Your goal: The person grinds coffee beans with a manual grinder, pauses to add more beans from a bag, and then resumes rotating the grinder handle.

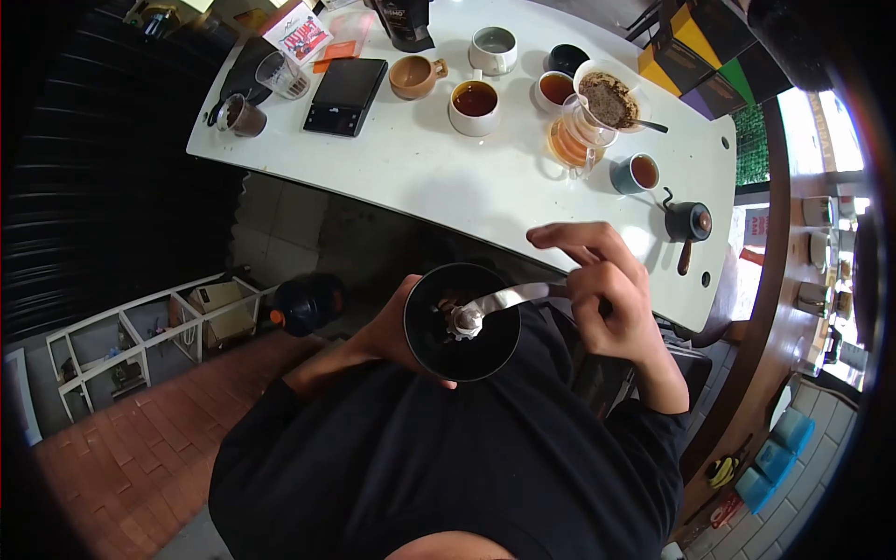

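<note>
Close to my body I hold a hand coffee grinder (461,363), its round black top facing up. My left hand (389,329) is wrapped around the grinder's side, most of its fingers hidden beneath. A few brown bits, apparently coffee beans, lie inside around the central metal hub. From that hub a silver crank handle (513,297) reaches right to my right hand (611,297). The thumb and some fingers of that hand close around the crank's end, while the upper fingers stick out. The knob itself is hidden.
On the white table (373,177) stand a black scale (346,96), cups, a glass server (571,145) under a dripper with coffee grounds (609,101), and a gooseneck kettle (689,222). A dark water jug (308,304) lies below, left.
</note>
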Available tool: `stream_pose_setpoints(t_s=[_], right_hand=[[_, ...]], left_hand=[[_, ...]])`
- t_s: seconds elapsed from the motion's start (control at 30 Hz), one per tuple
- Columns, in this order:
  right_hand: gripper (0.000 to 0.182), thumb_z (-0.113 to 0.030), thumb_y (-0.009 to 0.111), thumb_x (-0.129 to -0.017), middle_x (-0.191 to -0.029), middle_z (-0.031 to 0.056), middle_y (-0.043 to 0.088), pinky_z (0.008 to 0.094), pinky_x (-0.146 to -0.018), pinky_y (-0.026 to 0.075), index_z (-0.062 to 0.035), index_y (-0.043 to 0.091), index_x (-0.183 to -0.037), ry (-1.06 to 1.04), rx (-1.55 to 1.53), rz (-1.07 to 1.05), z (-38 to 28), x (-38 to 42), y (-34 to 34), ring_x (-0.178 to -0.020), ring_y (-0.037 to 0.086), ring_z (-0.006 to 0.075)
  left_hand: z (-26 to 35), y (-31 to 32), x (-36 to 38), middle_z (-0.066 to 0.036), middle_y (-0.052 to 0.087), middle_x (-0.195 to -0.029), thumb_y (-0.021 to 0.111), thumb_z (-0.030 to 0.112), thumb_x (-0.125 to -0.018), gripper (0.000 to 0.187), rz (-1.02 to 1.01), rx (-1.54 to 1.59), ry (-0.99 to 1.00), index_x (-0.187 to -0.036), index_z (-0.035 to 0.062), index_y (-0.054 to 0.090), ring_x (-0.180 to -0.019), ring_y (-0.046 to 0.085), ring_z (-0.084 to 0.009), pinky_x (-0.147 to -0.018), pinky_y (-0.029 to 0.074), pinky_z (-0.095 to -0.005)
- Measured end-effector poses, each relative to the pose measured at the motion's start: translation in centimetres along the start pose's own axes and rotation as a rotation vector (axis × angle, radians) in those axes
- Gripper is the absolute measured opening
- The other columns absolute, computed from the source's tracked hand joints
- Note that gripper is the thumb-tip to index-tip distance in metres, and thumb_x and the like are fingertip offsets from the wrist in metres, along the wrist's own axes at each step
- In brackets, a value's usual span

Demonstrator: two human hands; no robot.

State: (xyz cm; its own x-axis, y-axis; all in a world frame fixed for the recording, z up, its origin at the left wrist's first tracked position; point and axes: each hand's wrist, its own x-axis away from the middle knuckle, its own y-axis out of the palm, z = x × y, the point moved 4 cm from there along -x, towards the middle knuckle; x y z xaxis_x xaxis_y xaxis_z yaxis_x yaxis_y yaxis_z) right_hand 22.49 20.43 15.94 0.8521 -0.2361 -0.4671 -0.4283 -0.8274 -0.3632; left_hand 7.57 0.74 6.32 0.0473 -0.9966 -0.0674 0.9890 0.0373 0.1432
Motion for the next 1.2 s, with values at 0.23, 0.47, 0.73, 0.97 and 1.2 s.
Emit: stream_pose_setpoints(t_s=[0.23,0.47,0.73,0.97,1.2], right_hand=[[0.016,0.014,0.056,-0.071,-0.118,0.0266,0.062,0.0465,-0.092,0.062,0.0001,0.054,-0.079,-0.183,-0.123,-0.064,-3.0,1.5,0.2,-0.111,0.069,0.0432],[0.015,0.013,0.057,-0.068,-0.115,0.0251,0.064,0.0458,-0.089,0.063,0.0002,0.056,-0.076,-0.251,-0.136,-0.014,-3.5,2.3,0.1,-0.107,0.071,0.0427],[0.017,0.016,0.053,-0.068,-0.110,0.0241,0.065,0.0472,-0.085,0.064,0.0001,0.054,-0.074,-0.158,-0.190,-0.072,-3.5,0.2,-0.7,-0.101,0.072,0.0419],[0.017,0.015,0.052,-0.068,-0.110,0.0239,0.065,0.0487,-0.087,0.064,-0.0008,0.054,-0.074,-0.150,-0.193,-0.144,-2.6,-1.0,-0.5,-0.102,0.071,0.0430],[0.014,0.017,0.057,-0.070,-0.114,0.0246,0.066,0.0435,-0.092,0.062,0.0030,0.055,-0.073,-0.198,-0.273,-0.188,-2.9,-0.8,0.1,-0.110,0.070,0.0403]], left_hand=[[3.3,0.3,-2.0,-0.010,0.071,-0.109,0.103,0.039,-0.049,0.092,0.021,-0.199,0.156,-0.121,-0.0006,0.063,-0.096,0.071,-0.0176,-0.085,0.058,-0.0348],[3.4,0.8,-2.4,-0.011,0.072,-0.106,0.099,0.044,-0.049,0.078,0.044,-0.523,0.337,-0.107,0.0045,0.065,-0.087,0.073,-0.0279,-0.073,0.057,-0.0365],[8.1,1.4,-3.5,-0.010,0.072,-0.112,0.096,0.060,-0.046,0.098,-0.016,-0.533,0.342,-0.121,0.0083,0.060,-0.095,0.072,-0.0304,-0.086,0.055,-0.0426],[4.4,0.2,-3.0,-0.009,0.069,-0.108,0.095,0.066,-0.042,0.100,0.046,-0.445,0.347,-0.114,0.0032,0.065,-0.095,0.071,-0.0278,-0.087,0.054,-0.0406],[2.0,-1.2,-3.4,-0.009,0.070,-0.103,0.094,0.062,-0.047,0.094,0.077,-0.151,0.212,-0.112,0.0008,0.065,-0.087,0.070,-0.0258,-0.079,0.055,-0.0384]])
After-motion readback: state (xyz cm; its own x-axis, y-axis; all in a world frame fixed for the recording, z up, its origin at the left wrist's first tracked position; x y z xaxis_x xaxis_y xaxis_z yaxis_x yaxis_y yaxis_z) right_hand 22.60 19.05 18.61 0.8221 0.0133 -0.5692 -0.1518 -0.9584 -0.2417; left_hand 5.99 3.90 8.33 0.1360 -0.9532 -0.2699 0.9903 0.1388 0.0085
